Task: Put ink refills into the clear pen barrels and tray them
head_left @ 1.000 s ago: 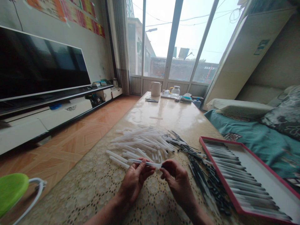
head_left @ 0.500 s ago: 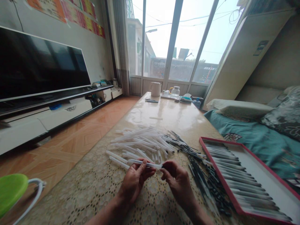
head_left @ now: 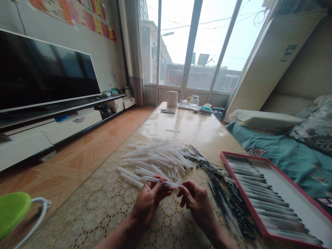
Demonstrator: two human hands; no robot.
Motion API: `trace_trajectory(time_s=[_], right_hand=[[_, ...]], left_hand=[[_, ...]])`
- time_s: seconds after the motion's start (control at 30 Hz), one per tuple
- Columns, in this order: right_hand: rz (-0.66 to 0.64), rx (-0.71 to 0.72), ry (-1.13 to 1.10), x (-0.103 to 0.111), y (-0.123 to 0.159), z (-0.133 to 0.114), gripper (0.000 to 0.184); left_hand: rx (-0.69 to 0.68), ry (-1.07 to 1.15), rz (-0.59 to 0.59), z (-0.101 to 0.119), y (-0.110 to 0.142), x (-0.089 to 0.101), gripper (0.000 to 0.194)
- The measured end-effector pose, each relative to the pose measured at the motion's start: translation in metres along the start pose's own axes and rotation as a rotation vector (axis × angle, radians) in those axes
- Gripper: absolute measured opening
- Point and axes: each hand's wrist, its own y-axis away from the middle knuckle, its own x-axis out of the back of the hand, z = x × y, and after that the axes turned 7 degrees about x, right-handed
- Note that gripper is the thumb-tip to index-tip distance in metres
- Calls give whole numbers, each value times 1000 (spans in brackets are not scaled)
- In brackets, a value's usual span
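My left hand [head_left: 149, 200] grips a clear plastic tube [head_left: 160, 181] between thumb and fingers, just in front of a loose pile of similar clear tubes [head_left: 155, 159]. My right hand [head_left: 195, 202] is pinched close to the tube's far end, and its fingertips hide whether it holds anything thin. To the right of my right hand lies a heap of thin black rods [head_left: 228, 197]. Further right, a red-rimmed tray [head_left: 249, 197] holds several assembled pens [head_left: 267, 197] in neat rows.
All this lies on a long table [head_left: 181, 128] with a lace cover. A white mug [head_left: 171, 99] and glass teapot [head_left: 194, 101] stand at its far end. A bed [head_left: 293, 166] adjoins the right side, a TV cabinet [head_left: 52, 126] the left, and a green stool [head_left: 12, 214] stands near my left.
My right hand has shifted slightly down and away from the tube's end, and its fingers have loosened a little. The tube in my left hand has tilted slightly. The piles and tray look unmoved.
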Motion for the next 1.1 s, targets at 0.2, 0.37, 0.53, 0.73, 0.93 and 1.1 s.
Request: trace_trajectory(time_s=[0.2,0.37,0.53,0.73,0.93,1.1], right_hand=[[-56,61,192,3,1,7,43],[-80,88,170,3,1,2,30],[-100,112,296,5,2,5,44],[-128,128,301,6,3,1,29],[-131,135,376,7,3,9,44],[-150,137,383,8,3,7,29]], left_hand=[[9,-15,-12,1,1,-3,21],[-22,-5,3,1,0,-1,21],[1,-19,-2,0,1,-2,22],[-6,-24,0,-1,0,0,20],[11,-30,-3,0,0,0,21],[-7,-11,21,-1,-1,1,21]])
